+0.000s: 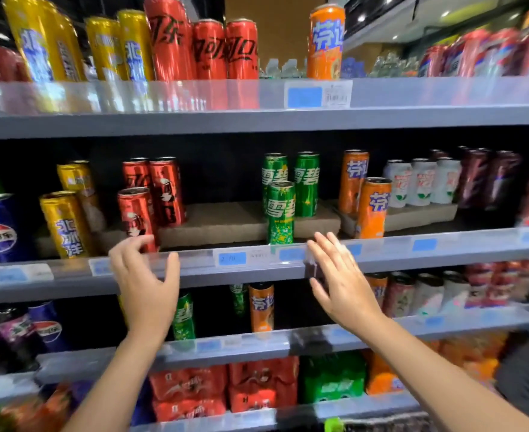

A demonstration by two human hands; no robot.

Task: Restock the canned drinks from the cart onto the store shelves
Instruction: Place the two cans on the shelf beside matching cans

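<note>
Where shelves [257,269] blur, left hand [146,285] — right hand [342,282], empty; cart unseen

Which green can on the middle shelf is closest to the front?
The single green can by the shelf's front edge; the other two green cans stand behind it.

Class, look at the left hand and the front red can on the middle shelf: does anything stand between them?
Nothing visible does. The left hand is open in front of the shelf's edge rail, its fingers reaching over it right at the base of the front red can.
</note>
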